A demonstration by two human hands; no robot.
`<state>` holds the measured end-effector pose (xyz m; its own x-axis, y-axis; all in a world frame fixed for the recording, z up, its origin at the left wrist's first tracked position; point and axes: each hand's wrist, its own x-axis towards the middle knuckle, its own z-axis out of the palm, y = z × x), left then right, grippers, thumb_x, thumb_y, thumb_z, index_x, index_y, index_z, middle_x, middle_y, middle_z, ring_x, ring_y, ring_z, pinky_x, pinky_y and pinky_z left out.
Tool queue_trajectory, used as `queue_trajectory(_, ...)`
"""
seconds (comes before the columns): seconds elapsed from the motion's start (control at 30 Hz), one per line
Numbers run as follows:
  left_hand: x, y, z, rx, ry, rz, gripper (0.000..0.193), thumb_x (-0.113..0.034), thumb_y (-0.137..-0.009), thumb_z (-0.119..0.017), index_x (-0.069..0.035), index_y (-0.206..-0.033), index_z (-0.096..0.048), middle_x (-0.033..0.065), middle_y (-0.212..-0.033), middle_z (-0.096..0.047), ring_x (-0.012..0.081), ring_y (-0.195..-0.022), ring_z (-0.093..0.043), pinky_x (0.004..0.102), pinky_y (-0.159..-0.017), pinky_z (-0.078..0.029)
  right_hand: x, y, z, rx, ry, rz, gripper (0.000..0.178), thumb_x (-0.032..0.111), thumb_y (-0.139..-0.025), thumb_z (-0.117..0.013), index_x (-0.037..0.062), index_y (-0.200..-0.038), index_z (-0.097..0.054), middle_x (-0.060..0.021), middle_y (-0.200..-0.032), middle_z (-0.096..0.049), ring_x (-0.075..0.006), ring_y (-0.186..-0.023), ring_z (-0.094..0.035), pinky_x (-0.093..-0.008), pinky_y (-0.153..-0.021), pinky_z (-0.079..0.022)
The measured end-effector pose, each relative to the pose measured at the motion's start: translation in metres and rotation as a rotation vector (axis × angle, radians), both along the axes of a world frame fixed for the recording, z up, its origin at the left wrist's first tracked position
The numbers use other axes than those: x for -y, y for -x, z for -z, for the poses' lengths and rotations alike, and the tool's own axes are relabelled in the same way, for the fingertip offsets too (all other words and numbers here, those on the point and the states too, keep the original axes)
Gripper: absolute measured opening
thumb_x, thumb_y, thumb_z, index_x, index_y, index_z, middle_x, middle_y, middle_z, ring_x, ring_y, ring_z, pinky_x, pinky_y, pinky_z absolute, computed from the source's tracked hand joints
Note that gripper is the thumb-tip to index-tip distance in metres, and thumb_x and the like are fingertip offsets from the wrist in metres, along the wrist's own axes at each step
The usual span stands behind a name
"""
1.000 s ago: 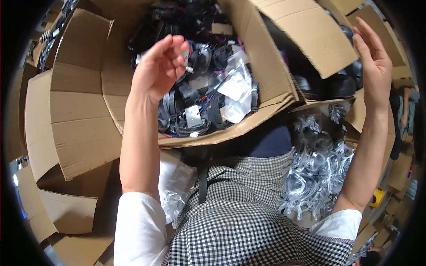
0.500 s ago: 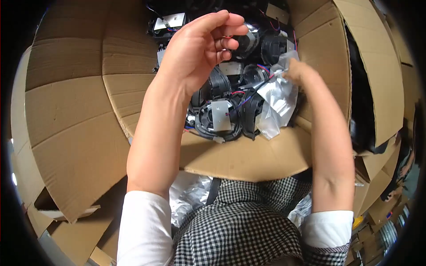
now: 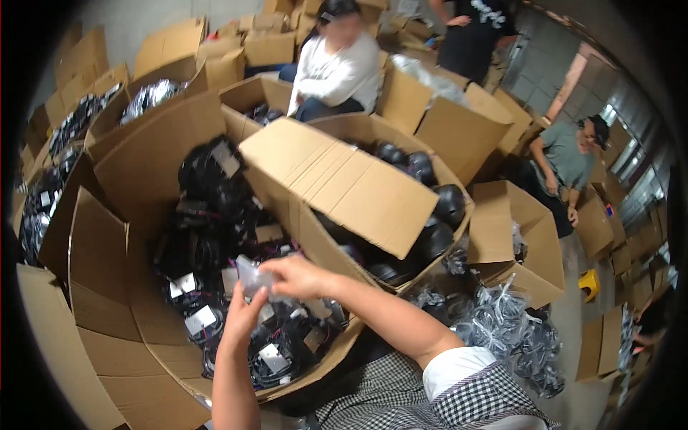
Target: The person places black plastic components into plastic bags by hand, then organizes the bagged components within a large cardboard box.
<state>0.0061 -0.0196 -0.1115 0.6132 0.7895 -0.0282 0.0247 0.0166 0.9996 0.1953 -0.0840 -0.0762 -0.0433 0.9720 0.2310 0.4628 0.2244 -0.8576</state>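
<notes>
A crumpled clear plastic bag (image 3: 251, 275) is between my two hands, above a large open cardboard box (image 3: 136, 279). My right hand (image 3: 297, 278) reaches in from the right and is closed on the bag's right side. Just below, my left hand (image 3: 244, 314) has its thumb and fingers closed at the bag's lower edge. Under both hands the box holds many black round parts (image 3: 208, 236) with silvery plates and red and blue wires. Whether anything is inside the bag cannot be made out.
A cardboard flap (image 3: 344, 190) leans over a neighbouring box of glossy black round parts (image 3: 450, 204). Bagged parts (image 3: 512, 333) are heaped on the floor at right, near a yellow stool (image 3: 589, 285). A seated person (image 3: 337, 68) and other people are among the boxes.
The view has swung up and outward, showing the surrounding boxes and people. My hands have come together; the bag, earlier in my right hand alone, is now between both.
</notes>
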Motion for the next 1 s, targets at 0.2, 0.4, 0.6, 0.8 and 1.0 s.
queue_trajectory(0.2,0.043,0.033,-0.011,-0.056,0.091,-0.015,0.02,-0.014,-0.091,-0.062,-0.001,-0.105,-0.062,0.0019,-0.095,-0.063,0.0102,-0.082,-0.057,0.0285,-0.074,-0.046,0.046,0.02,0.004,0.233,0.01,0.071,0.043,0.007,-0.075,-0.067,0.0034,-0.117,-0.06,-0.0183,-0.089,-0.064,-0.0323,-0.085,-0.064,-0.0405,-0.075,-0.051)
queue_trajectory(0.4,0.083,0.077,-0.005,-0.497,-0.553,-0.285,0.019,-0.01,-0.093,-0.055,-0.002,-0.107,-0.066,0.0106,-0.089,-0.064,0.0173,-0.075,-0.06,0.0282,-0.067,-0.046,0.051,0.047,0.04,0.385,0.05,0.008,0.036,0.007,-0.074,-0.066,0.0052,-0.11,-0.062,-0.0176,-0.09,-0.063,-0.0366,-0.087,-0.062,-0.0446,-0.078,-0.051)
queue_trajectory(0.6,0.094,0.096,0.019,0.128,0.084,-0.452,0.03,-0.012,-0.093,-0.059,0.001,-0.119,-0.054,0.0039,-0.099,-0.061,0.0122,-0.091,-0.057,0.0243,-0.087,-0.043,0.034,0.076,0.037,0.289,-0.062,-0.158,0.034,0.007,-0.076,-0.065,0.0052,-0.11,-0.06,-0.016,-0.092,-0.062,-0.0351,-0.09,-0.062,-0.0435,-0.081,-0.049)
queue_trajectory(0.8,0.086,0.114,0.03,0.194,0.229,-0.427,0.011,-0.016,-0.091,-0.062,-0.007,-0.091,-0.056,0.0005,-0.079,-0.06,0.0094,-0.068,-0.054,0.0229,-0.065,-0.045,0.036,0.066,0.029,0.198,-0.247,-0.214,0.049,0.016,-0.078,-0.07,0.0004,-0.123,-0.056,-0.0191,-0.105,-0.059,-0.0341,-0.092,-0.062,-0.0401,-0.085,-0.049)
queue_trajectory(1.0,0.077,0.112,0.011,0.411,0.397,-0.519,0.011,-0.021,-0.094,-0.057,-0.01,-0.093,-0.055,0.0008,-0.079,-0.061,0.0112,-0.069,-0.056,0.026,-0.063,-0.045,0.039,-0.021,-0.122,-0.763,-0.472,-0.21,0.045,0.023,-0.092,-0.062,0.0084,-0.133,-0.05,-0.0114,-0.117,-0.061,-0.017,-0.096,-0.061,-0.0295,-0.081,-0.05)
